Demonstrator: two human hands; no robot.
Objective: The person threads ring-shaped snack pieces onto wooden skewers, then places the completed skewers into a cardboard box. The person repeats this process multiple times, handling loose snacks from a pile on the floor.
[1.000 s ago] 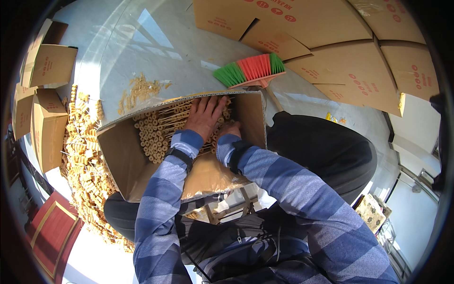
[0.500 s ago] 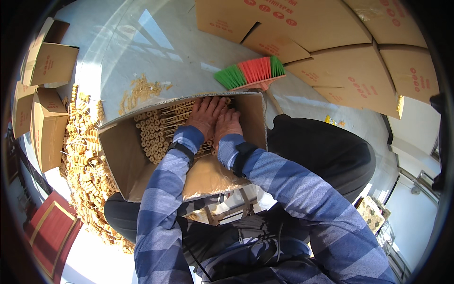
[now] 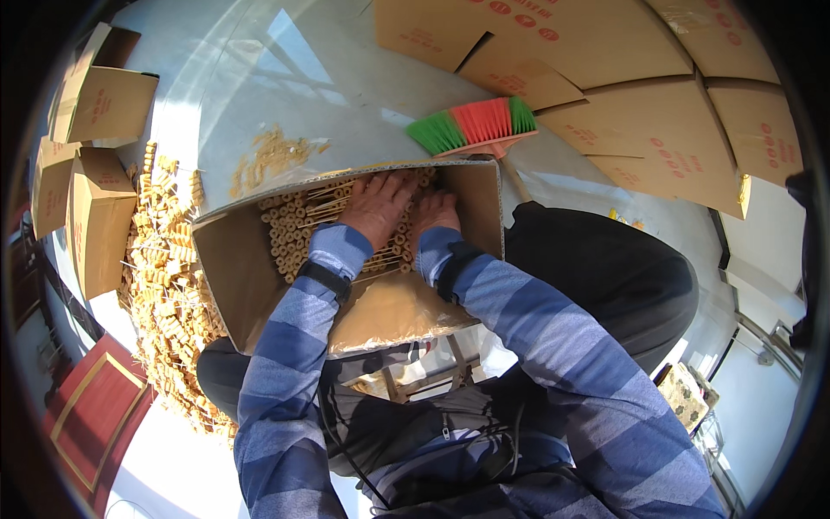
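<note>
An open cardboard box (image 3: 398,313) sits tilted between my knees. Inside lie skewers of tan ring-shaped pieces (image 3: 290,227), their round ends stacked at the left and thin bare sticks running across the middle. My left hand (image 3: 378,208) lies flat on the skewers near the far wall, fingers stretched out and a little apart. Close by on its right, my right hand (image 3: 435,214) rests on the skewers beside the right wall, fingers extended and slightly bent. Neither hand visibly grips a skewer; what lies under the palms is hidden.
A big heap of similar skewers (image 3: 169,294) covers the floor at left, beside open cardboard boxes (image 3: 104,221) and a red panel (image 3: 97,415). Ahead lies a green-and-red broom (image 3: 475,125), with tan crumbs (image 3: 275,157) to its left. Large cartons (image 3: 640,130) stand at far right.
My hands have moved apart: the right one has shifted right toward the box wall, and a strip of skewers now shows between them. The whole view has shifted slightly.
</note>
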